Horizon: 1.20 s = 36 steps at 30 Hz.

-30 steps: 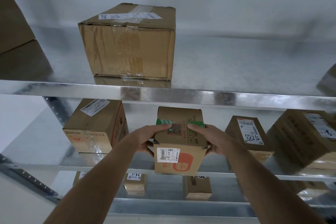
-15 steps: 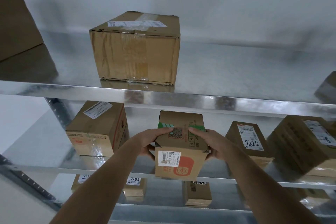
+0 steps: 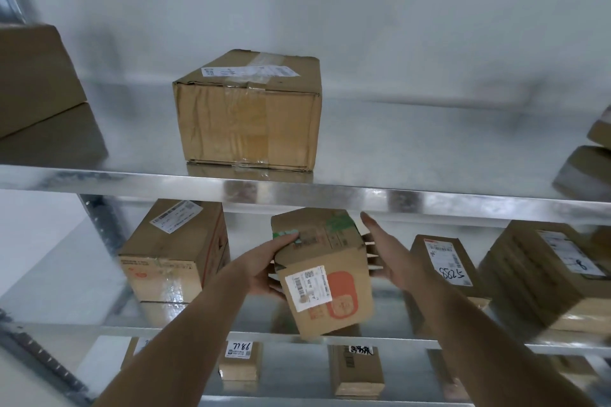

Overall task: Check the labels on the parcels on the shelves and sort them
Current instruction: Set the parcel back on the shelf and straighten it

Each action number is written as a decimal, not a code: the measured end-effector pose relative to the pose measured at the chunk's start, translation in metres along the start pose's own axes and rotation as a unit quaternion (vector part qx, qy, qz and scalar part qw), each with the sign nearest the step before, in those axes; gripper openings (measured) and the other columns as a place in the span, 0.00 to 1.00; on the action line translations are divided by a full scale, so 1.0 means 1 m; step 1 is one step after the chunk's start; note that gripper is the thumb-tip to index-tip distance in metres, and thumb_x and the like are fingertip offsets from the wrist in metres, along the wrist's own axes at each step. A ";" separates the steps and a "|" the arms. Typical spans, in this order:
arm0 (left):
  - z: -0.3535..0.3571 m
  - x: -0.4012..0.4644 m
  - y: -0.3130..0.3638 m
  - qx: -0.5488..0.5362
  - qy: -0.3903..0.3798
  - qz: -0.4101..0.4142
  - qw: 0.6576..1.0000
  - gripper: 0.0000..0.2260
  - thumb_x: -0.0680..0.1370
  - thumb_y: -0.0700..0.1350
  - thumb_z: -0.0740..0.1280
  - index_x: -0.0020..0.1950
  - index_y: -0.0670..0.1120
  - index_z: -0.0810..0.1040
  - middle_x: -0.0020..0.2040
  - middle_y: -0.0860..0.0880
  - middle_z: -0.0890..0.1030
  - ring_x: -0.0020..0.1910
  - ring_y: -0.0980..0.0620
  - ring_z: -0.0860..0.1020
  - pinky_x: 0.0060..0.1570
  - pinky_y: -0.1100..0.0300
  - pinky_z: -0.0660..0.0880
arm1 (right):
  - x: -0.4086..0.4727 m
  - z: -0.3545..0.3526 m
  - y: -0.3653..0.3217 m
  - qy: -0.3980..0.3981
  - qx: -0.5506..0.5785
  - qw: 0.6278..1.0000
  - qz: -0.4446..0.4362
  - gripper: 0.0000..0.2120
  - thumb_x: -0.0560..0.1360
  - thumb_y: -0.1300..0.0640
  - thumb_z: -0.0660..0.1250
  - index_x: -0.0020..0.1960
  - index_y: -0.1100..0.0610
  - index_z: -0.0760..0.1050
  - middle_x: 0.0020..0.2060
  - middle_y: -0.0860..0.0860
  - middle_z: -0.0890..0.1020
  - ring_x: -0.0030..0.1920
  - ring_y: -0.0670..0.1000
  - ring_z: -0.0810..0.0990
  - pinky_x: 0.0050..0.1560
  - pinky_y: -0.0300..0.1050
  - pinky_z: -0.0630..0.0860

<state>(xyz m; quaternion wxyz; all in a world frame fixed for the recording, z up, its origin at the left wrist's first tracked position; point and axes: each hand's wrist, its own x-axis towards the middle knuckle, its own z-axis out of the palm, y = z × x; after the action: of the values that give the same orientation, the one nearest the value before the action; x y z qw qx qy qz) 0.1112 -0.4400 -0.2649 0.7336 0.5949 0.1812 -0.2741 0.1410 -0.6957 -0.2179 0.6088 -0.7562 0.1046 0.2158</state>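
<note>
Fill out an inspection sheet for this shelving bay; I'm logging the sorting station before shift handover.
Surface: metal shelves, three levels in view, shiny, against a pale wall.
Job's things: held parcel tilted in front of the middle shelf, white label and orange mark facing the camera; large taped box on the top shelf; labelled box at middle left; parcel marked 5285 at middle right; small box marked 7786 on the bottom shelf.
Clutter: nothing seen.
Grippers: left hand grips the held parcel's left side; right hand open against its right side, thumb raised.
Cables: nothing seen.
Surroundings: more boxes cut off at both frame edges.
</note>
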 end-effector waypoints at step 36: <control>-0.006 0.010 -0.024 -0.051 0.212 -0.024 0.976 0.18 0.83 0.58 0.61 0.57 0.43 0.79 0.50 0.44 0.82 0.45 0.47 0.79 0.39 0.55 0.74 | 0.039 0.037 0.042 0.067 -0.259 0.959 -0.095 0.58 0.65 0.32 0.74 0.81 0.43 0.40 0.71 0.58 0.74 0.66 0.61 0.77 0.63 0.51 0.75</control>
<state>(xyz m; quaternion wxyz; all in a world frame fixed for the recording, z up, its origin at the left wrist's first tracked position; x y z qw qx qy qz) 0.1045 -0.4397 -0.2910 0.7009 0.5971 0.3604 -0.1494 0.1504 -0.6654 -0.2786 0.4017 -0.9070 0.0138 0.1256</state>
